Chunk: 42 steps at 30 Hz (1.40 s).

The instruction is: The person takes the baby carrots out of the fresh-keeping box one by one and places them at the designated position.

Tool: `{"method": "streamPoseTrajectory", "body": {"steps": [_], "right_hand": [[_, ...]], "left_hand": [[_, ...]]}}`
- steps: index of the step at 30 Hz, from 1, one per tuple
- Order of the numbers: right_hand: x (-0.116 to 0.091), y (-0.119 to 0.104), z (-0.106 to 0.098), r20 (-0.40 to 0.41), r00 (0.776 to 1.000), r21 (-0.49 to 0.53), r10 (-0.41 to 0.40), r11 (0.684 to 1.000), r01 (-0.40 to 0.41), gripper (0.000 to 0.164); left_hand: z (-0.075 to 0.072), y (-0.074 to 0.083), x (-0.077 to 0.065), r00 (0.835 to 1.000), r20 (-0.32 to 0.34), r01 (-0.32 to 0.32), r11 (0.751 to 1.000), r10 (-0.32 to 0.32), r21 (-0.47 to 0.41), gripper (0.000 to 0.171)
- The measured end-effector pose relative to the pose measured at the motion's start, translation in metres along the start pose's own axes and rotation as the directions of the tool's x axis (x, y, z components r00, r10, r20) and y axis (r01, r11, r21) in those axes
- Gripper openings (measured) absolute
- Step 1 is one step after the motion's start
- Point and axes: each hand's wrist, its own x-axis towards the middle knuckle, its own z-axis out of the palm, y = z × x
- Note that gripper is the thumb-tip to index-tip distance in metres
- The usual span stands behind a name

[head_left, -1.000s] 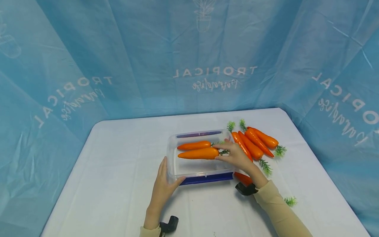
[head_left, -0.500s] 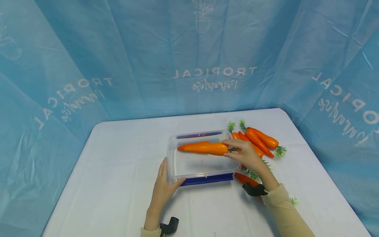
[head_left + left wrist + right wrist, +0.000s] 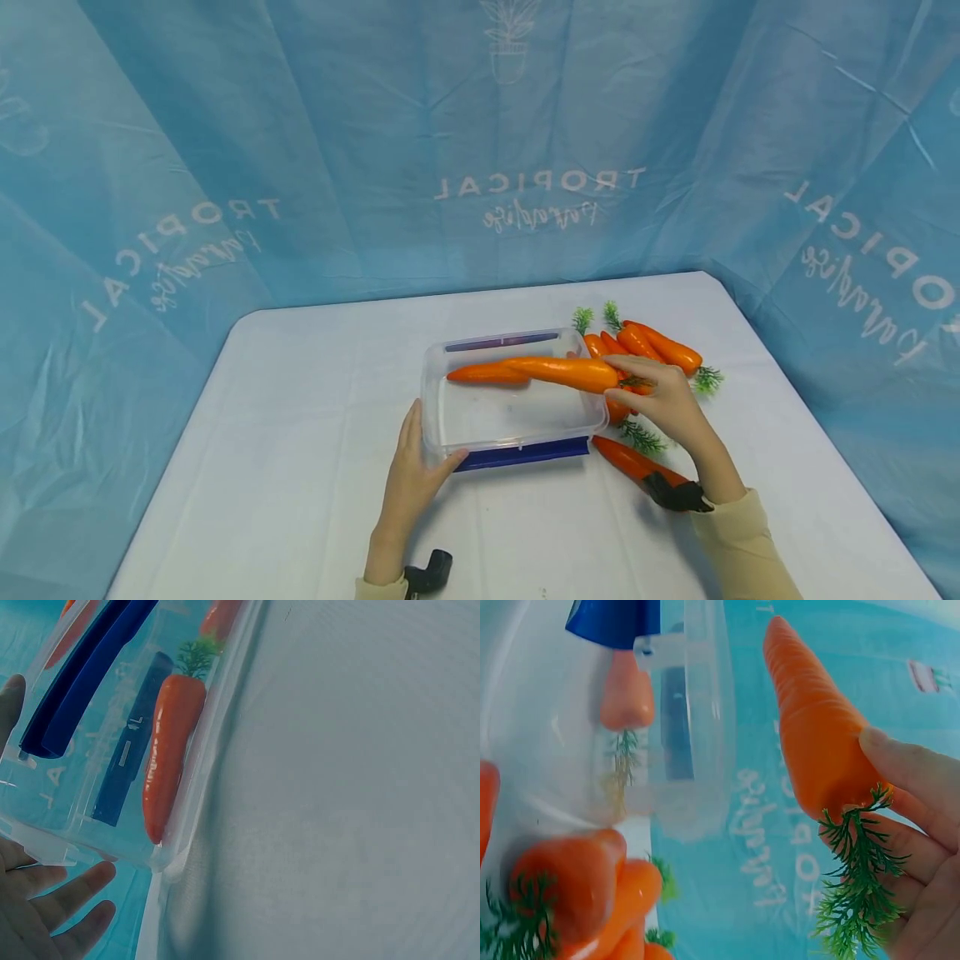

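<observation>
A clear plastic container [image 3: 517, 429] with blue latches sits mid-table in the head view. My left hand [image 3: 411, 475] rests at its left front corner, thumb by the front rim and straight fingers along the left wall. In the left wrist view those fingers [image 3: 79, 896] are spread. One orange carrot [image 3: 172, 750] with a green top lies inside the container. My right hand [image 3: 660, 400] pinches a second carrot [image 3: 570, 372] by its thick end, above the container's right part, tip pointing left. Its leafy top [image 3: 859, 877] hangs by the palm in the right wrist view.
Several carrots [image 3: 678, 357] lie in a bunch right of the container. Another carrot [image 3: 637, 462] lies nearer the front, partly behind the right wrist's black camera [image 3: 675, 493]. A white cloth covers the table [image 3: 322, 417], and blue printed curtains [image 3: 480, 150] surround it.
My right hand has drawn the pinched carrot rightward and up from beside the other carrot in the container. The left hand and the container have stayed in place.
</observation>
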Motion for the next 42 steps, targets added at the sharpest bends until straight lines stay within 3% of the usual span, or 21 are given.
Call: {"method": "streamPoseTrajectory", "body": {"steps": [22, 34, 42], "right_hand": [[-0.042, 0.020, -0.034, -0.203, 0.979, -0.041, -0.010, 0.999, 0.002, 0.050], [-0.062, 0.029, -0.045, -0.258, 0.962, -0.054, 0.092, 0.993, -0.109, 0.048], [-0.079, 0.038, -0.047, -0.253, 0.946, -0.075, 0.202, 0.971, -0.227, 0.044]], "left_hand": [[0.000, 0.001, 0.000, 1.000, 0.000, 0.004, 1.000, -0.004, 0.002, 0.104], [0.003, -0.001, 0.000, 1.000, -0.007, 0.000, 1.000, 0.000, -0.003, 0.105], [0.002, -0.001, 0.000, 1.000, 0.000, 0.023, 1.000, -0.023, -0.007, 0.105]]}}
